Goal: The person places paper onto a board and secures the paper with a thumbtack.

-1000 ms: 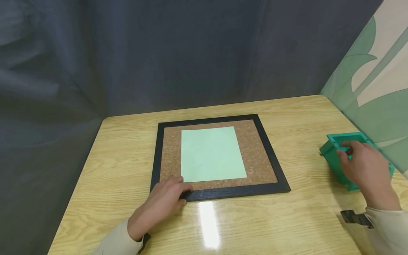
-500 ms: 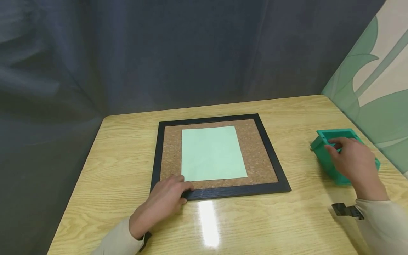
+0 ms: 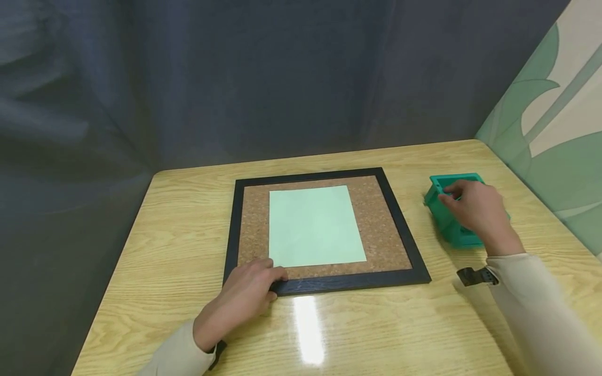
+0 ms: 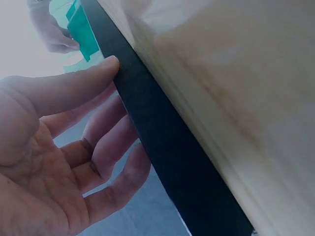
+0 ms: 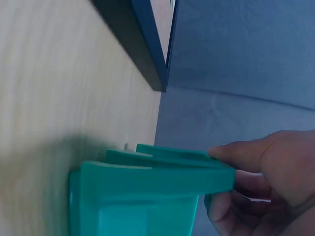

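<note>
Fingers [image 5: 241, 153] of right hand [image 3: 479, 208] on green bin [image 3: 446, 222]

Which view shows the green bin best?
The head view: it shows most of the green bin, open top included, though the right hand covers part. The right wrist view gives a close-up cut off by the picture's edge; the left wrist view only a small piece beyond the black frame.
</note>
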{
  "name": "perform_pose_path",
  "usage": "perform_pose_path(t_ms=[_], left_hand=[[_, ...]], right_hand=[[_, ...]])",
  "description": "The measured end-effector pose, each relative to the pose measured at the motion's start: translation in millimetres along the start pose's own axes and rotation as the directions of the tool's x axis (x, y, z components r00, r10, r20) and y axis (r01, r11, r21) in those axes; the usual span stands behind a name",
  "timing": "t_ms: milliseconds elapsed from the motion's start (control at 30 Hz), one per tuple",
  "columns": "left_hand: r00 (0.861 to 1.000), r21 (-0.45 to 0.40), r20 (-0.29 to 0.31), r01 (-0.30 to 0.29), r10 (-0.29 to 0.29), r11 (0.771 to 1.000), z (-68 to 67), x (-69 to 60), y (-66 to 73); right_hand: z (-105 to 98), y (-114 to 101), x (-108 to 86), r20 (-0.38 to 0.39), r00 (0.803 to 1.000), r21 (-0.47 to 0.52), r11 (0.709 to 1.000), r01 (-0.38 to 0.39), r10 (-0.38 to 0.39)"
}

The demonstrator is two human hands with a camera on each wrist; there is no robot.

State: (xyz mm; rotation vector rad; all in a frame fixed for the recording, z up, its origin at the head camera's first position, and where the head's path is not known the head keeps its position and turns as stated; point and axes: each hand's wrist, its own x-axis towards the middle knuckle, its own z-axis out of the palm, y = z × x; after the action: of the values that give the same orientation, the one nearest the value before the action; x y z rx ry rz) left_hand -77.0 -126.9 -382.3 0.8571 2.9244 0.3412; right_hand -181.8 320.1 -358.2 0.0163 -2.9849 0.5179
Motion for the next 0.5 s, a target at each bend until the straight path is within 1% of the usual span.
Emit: perform_pose_path(t_ms=[167,333,400,500], left_hand=[[1.000,-0.006,0.006,0.010,-0.010,1.000,0.4,-0.2,0.2],[1.000,-0.009,0.002,0.009,-0.009,1.000,0.9,0.1,0.6],[1.000,-0.009,0.002,0.011,-0.011,1.000,1.1,0.4,0.6],[1.000,-0.012,0.008,0.021,-0.021,1.000,1.2,0.2,0.4]], right_hand=[[6.5,-15.3,14.6,0.028,0.999,0.018,1.000,0.014,-0.014],[10.0,-28.3,29.4,0.054,0.999,0.016,1.000,0.009,-0.009],[10.5,-31.9,33.2,0.051,0.999,0.022,1.000,-0.001,0.000],[12.0,-37.2,36.4,0.062,0.998,0.055,0.998,-0.024,0.020]])
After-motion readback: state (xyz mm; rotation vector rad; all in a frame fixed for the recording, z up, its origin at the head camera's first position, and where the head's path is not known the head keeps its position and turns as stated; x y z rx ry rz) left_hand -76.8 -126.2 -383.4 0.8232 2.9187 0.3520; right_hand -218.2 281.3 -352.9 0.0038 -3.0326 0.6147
